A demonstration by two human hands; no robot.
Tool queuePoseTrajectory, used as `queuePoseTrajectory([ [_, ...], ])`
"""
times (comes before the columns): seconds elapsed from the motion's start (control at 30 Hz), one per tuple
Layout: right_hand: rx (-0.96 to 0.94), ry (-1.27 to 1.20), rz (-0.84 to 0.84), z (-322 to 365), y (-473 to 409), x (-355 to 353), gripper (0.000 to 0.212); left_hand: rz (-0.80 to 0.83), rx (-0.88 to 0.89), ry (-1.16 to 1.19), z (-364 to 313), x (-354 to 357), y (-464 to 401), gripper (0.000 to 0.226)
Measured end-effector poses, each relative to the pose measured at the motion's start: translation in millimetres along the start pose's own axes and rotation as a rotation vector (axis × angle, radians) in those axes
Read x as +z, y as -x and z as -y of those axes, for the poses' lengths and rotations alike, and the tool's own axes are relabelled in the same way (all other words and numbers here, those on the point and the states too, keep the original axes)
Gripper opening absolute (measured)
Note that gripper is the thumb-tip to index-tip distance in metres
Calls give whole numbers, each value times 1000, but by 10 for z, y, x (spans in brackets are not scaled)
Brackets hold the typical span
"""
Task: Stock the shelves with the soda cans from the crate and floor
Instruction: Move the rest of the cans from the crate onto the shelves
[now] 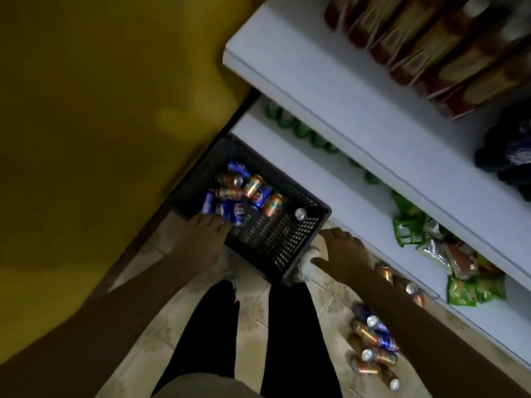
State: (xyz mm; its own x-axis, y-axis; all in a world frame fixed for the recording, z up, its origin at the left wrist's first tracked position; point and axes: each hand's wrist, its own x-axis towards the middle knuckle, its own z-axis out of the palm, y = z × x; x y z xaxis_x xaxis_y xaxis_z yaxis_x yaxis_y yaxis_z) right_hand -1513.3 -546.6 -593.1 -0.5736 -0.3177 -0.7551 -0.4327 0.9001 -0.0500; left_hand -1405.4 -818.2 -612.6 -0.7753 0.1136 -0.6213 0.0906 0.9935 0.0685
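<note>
Patterned tile floor (253, 317) is seen below both arms. Loose soda cans (373, 346) lie on it, behind the right hand (343, 249), which is spread open, holding nothing. The left hand (205, 237) reaches, fingers extended, into the dark crate (290, 245), touching blue cans (230, 209). Beyond the hands, white shelves (330, 179) are noted right, a yellow wall (100, 110) left

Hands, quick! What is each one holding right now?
Left hand: open, fingers reaching into the crate by the blue cans, holding nothing.
Right hand: open, spread beside the crate, holding nothing.
</note>
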Motion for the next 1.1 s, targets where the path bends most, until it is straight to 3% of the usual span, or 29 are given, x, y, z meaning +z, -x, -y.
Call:
queuePoseTrajectory([
  [0.07, -16, 21, 19, -29, -385, 183, 64, 47, 10, 149, -63, 265, -338, 67],
  [0.13, -37, 38, 46, -36, -829, 416, 61, 128, -85, 461, -188, 572, -691, 70],
  [0.27, -112, 120, 85, -152, -1896, 995, 65, 201, -406, 1248, -474, 1489, -1576, 72],
  [0.33, -162, 238, 90, -250, -2450, 1296, 67, 251, -554, 1515, -591, 1891, -2077, 64],
  [0.5, -288, 624, 110, -464, -3663, 2087, 62, 324, -820, 1989, -1089, 2669, -3322, 37],
  [0.6, -313, 781, 124, -605, -4147, 2475, 60, 307, -938, 2089, -1448, 3004, -3778, 31],
  [0.73, -303, 775, 131, -645, -4348, 2581, 56, 325, -974, 2142, -1652, 3115, -3865, 31],
  [0.83, -214, 549, 171, -588, -4163, 2324, 60, 267, -1032, 2129, -1556, 2895, -3607, 31],
  [0.97, -63, -137, 253, -450, -3469, 1606, 50, 154, -1076, 1941, -1171, 2331, -3061, 29],
  [1.1, 80, -715, 449, -219, -2532, 706, 30, 172, -960, 1871, -871, 1539, -2320, 30],
])
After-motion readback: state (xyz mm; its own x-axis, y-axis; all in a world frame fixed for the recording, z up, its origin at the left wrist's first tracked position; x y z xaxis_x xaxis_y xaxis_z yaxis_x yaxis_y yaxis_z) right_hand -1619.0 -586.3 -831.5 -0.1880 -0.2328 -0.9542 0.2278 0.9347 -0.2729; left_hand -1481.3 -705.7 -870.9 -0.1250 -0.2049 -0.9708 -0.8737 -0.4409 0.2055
